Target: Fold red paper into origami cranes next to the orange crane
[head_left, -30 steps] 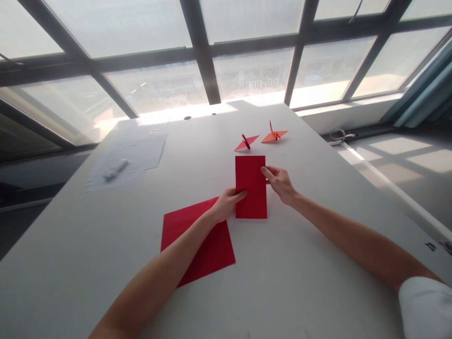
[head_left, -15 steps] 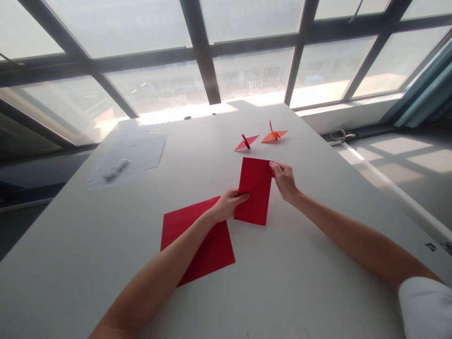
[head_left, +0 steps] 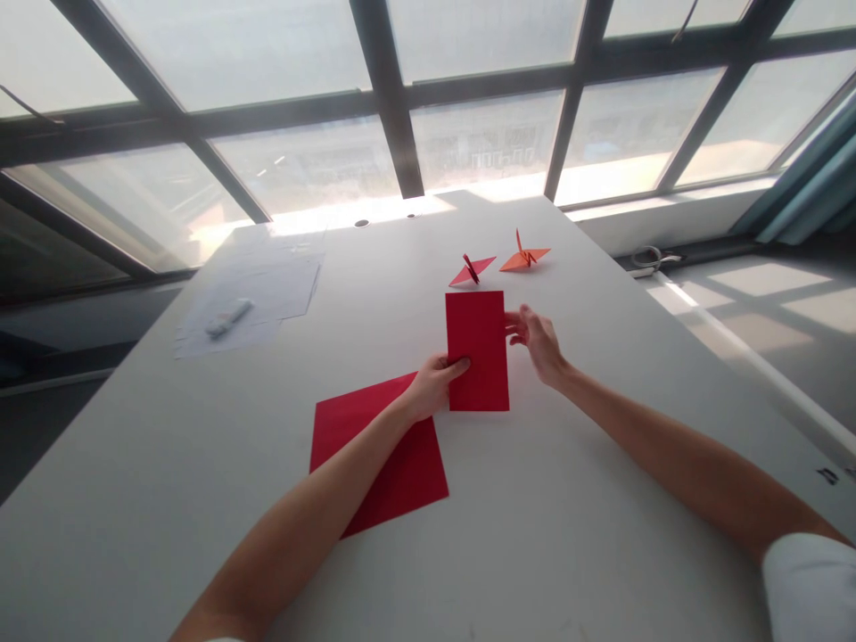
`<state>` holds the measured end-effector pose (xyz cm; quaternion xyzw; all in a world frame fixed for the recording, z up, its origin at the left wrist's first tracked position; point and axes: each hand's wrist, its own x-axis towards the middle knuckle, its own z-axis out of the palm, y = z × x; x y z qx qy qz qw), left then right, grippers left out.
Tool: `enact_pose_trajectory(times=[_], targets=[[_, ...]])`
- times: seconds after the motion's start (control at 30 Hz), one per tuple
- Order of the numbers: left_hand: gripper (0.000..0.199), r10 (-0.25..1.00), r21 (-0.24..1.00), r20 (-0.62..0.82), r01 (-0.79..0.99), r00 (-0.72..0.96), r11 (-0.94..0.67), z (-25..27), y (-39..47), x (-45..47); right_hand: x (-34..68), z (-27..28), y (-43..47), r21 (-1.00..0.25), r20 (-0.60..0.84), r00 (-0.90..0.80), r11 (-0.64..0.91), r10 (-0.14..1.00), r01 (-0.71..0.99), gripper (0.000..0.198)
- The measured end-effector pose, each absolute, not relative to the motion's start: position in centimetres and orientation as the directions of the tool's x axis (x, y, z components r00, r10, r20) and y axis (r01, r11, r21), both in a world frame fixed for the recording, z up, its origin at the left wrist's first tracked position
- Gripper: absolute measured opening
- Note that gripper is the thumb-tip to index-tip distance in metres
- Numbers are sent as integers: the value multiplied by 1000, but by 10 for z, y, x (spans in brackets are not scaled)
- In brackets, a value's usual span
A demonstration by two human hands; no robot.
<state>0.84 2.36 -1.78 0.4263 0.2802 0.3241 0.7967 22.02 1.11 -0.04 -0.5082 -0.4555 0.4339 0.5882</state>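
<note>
My left hand (head_left: 433, 385) grips a red rectangular sheet of paper (head_left: 478, 352) by its left side, thumb on top and the fingers behind it. The paper is held up above the table. At its upper right edge is my right hand (head_left: 536, 341), thumb and fingers apart, with some fingertips close to or partly behind the edge; whether they touch it I cannot tell. A larger red square sheet of paper (head_left: 394, 490) lies flat on the table, partly covered by my left forearm.
On the white table (head_left: 568, 535), a red paper crane (head_left: 473, 269) and an orange paper crane (head_left: 525, 259) stand beyond my hands. White papers (head_left: 287, 285) lie at the far left with a white, blurred object (head_left: 229, 317) on them. Windows line the far side.
My right thumb has come off the paper's upper right corner and those fingers have spread. The paper in my left hand has turned slightly and now stands straighter.
</note>
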Motion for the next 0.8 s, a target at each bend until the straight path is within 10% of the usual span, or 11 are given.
enact_pose_trajectory(times=[0.8], targets=[[31, 951, 733, -148, -616, 271, 289, -26, 31, 11, 205, -16, -11, -938, 109, -100, 136, 989, 319, 44]])
